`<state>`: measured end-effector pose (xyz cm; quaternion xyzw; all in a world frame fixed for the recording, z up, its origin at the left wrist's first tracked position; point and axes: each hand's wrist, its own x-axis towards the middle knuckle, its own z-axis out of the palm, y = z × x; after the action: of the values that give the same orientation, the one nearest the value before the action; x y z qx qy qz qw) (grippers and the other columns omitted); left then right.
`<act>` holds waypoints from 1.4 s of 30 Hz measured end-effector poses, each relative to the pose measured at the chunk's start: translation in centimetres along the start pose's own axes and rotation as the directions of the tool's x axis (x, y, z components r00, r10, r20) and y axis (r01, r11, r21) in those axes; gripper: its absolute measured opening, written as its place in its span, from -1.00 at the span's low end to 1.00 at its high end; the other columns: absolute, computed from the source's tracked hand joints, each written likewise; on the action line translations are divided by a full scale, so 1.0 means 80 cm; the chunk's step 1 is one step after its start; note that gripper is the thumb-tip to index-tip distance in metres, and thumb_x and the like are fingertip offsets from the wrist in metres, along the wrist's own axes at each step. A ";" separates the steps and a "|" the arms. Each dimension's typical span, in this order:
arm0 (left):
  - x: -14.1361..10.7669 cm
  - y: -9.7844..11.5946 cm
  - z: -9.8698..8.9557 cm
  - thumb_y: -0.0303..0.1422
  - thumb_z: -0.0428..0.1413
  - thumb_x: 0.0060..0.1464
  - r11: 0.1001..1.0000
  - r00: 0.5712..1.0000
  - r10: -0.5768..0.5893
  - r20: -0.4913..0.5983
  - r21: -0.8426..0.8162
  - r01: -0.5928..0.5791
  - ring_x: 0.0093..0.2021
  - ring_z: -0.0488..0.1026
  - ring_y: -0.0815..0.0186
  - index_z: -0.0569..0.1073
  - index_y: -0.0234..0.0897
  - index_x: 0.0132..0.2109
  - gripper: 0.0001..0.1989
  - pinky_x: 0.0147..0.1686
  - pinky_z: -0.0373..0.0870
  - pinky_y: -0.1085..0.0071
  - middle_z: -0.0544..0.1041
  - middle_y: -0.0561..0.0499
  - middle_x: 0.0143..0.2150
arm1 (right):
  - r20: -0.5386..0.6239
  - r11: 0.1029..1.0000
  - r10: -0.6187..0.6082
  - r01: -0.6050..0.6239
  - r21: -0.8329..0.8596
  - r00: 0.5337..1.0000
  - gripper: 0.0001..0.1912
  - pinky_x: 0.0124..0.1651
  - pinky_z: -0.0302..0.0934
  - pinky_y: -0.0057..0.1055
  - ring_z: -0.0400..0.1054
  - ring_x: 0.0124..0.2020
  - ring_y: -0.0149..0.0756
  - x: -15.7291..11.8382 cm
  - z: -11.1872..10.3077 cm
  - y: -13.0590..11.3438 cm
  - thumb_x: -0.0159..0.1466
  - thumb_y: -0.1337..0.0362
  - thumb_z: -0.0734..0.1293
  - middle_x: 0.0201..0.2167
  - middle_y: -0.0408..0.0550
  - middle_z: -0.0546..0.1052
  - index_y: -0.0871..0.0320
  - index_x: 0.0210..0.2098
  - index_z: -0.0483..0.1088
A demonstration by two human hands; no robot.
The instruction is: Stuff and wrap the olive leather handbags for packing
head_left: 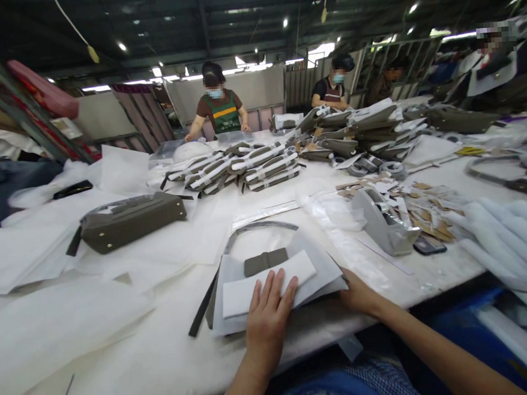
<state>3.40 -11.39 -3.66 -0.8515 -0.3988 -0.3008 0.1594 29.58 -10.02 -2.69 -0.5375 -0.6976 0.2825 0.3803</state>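
In front of me at the table's near edge lies an olive-grey handbag (210, 297) with its curved handle (256, 227) toward the far side and a strap hanging at its left. White tissue paper (318, 269) covers most of it. On the paper rests a folded strip of white foam (238, 298), beside the bag's olive flap tab (264, 261). My left hand (269, 314) presses flat on the foam, fingers stretched out. At the bag's right end, my right hand (358, 293) grips the edge of the bag and paper; most of its fingers are hidden.
Another olive bag (134, 221) lies on paper sheets at left. Wrapped bags (243, 166) are piled farther back. At right stand a tape dispenser (382, 222), a phone (429, 245), cardboard scraps (431, 210) and foam rolls (514, 240). Two masked co-workers (225, 113) are across the table.
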 end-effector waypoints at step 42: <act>-0.019 -0.006 -0.015 -0.38 -0.08 0.35 0.991 0.990 -0.027 0.137 0.131 0.009 0.32 0.25 0.08 0.16 -0.06 0.37 -0.52 0.22 0.33 0.01 0.28 -0.08 0.35 | 0.478 0.987 -0.146 0.157 0.018 0.866 -0.66 0.18 0.30 -0.22 0.48 0.03 -0.14 0.102 -0.004 -0.079 0.35 0.08 0.27 -0.01 -0.05 0.59 0.06 0.00 0.55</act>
<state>1.76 -12.60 -3.69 -0.8544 -0.4353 -0.2158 0.1839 25.35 -3.78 4.41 -0.3988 -0.8127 0.3683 0.2117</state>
